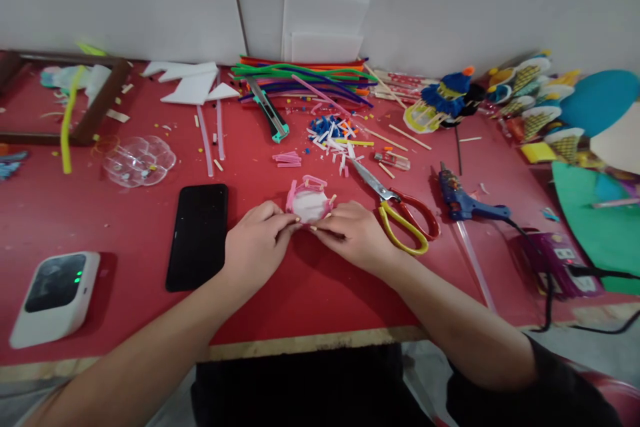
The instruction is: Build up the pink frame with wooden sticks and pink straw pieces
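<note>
Between my hands, near the front of the red table, is a small round craft piece with a white disc base and pink strips standing around its rim. My left hand pinches its near left edge with thumb and forefinger. From the other side my right hand pinches the near right edge. The part of the rim under my fingertips is hidden. Short pink strips lie just beyond the piece. Scissors with red and yellow handles rest beside my right hand, and a black phone lies by my left.
Cut white and blue bits are scattered behind the piece. A box cutter lies before the pipe cleaners. At right are a blue glue gun and its cord, plus a purple power box. A white device sits at left.
</note>
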`<state>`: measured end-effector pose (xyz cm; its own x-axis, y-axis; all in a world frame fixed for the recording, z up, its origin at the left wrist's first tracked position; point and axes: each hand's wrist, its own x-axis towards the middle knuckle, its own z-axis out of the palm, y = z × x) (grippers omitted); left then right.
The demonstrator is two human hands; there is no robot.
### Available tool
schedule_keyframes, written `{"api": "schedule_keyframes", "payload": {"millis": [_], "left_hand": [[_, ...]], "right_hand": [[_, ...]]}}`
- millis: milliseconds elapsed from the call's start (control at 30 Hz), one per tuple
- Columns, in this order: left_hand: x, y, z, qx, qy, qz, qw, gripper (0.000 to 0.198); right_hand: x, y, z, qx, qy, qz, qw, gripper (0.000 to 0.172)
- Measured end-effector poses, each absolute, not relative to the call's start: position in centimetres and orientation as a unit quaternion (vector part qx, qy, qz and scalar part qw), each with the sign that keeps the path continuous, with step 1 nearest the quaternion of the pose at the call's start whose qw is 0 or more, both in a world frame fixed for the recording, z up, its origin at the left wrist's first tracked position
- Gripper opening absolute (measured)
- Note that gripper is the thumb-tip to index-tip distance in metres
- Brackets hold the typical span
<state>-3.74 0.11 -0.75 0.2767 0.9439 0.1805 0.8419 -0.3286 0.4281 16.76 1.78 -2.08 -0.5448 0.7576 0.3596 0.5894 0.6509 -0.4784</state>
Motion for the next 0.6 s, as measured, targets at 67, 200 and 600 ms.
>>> {"api": "schedule_keyframes", "payload": {"millis": [67,200,600], "left_hand": [[-3.8,0.1,-0.7,0.788,0.566,0.206,0.127,0.022],[-4.1,0.0,-0.5,0.783,0.574,0.202,0.127,0.023],[-4.7,1.0,-0.6,0.784,0.547,0.233,0.178,0.019]], "right_hand": [[16.7,1.7,-1.9,-0.38,-0.868,0.148,0.284,0.019],[17.7,1.8,-0.2,-0.359,-0.864,0.142,0.323,0.022],[19.7,3.6,-0.5,-0.447,-0.825,0.191,0.288,0.049]]}}
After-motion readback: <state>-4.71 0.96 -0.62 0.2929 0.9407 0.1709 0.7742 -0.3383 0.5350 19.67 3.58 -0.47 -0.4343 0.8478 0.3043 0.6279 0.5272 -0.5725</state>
